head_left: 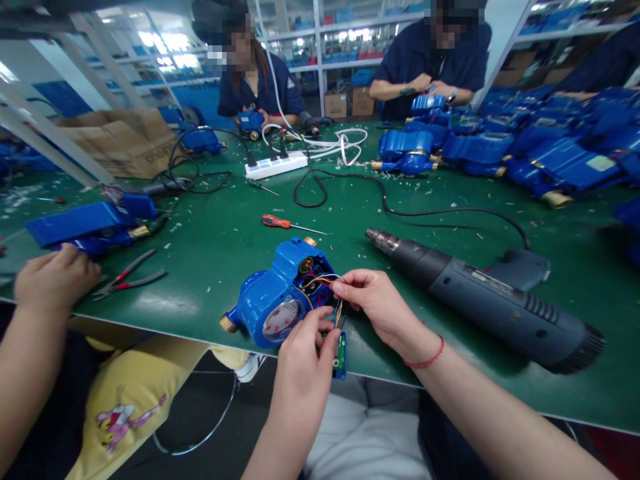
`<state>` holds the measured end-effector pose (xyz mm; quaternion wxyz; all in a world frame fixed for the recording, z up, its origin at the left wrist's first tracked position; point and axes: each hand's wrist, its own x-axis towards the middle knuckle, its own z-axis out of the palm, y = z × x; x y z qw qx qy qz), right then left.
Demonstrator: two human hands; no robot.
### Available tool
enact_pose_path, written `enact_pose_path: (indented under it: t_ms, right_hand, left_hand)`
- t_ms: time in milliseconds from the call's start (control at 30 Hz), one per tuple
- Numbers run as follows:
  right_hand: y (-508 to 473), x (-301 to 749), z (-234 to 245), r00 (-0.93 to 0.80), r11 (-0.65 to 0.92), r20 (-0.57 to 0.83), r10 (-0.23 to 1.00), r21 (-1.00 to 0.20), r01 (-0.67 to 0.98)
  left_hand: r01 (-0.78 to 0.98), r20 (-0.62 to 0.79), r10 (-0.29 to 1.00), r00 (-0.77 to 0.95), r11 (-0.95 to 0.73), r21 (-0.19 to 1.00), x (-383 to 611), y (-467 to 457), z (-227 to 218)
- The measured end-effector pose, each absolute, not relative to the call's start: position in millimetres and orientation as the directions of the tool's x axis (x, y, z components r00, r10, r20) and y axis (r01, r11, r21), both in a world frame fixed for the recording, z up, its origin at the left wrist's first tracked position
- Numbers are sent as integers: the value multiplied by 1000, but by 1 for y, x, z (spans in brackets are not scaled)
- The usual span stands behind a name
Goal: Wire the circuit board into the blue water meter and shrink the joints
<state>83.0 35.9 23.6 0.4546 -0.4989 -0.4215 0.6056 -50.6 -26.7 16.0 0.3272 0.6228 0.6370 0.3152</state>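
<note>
A blue water meter [267, 293] with brass ends lies before me, its electronics compartment uncovered and thin coloured wires [320, 279] coming out. Several of these wires are pinched between the thumb and fingers of my right hand [377, 303], just right of the compartment. My left hand [311, 353] is closed at the lower end of the wires, beside a green circuit board [341, 353] in a small blue cover at the table edge. Whether its fingers grip the board or the wires cannot be made out.
A heat gun [480, 300] lies to the right, a screwdriver [277, 222] beyond the meter. Pliers [127, 277] and a co-worker's hand [57, 277] are at left. A power strip [277, 165], cables and many blue meters [565, 160] stand farther back. Two people work opposite.
</note>
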Motion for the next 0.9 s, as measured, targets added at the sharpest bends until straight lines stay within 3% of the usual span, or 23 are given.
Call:
enact_pose_path:
  t_ms: [200,367,600,900]
  right_hand:
    - [28,92,23,-160,-224,-207,965,-970,-92]
    - [21,103,15,-313,-147,-158,936,-987,57]
    - [23,92,7,-248,-103,-146,958,-979,177]
    - [18,98,13,-292,-97,-157,943,-973,209]
  left_hand:
    - [623,-29,999,-14,31,781,-50,-23,16]
    - [623,-3,1000,-12,10,782,-49,-24,15]
    - [634,0,1000,-22,14,773,-47,-21,15]
    - [632,-2,996,-92,60,773,-44,-18,20]
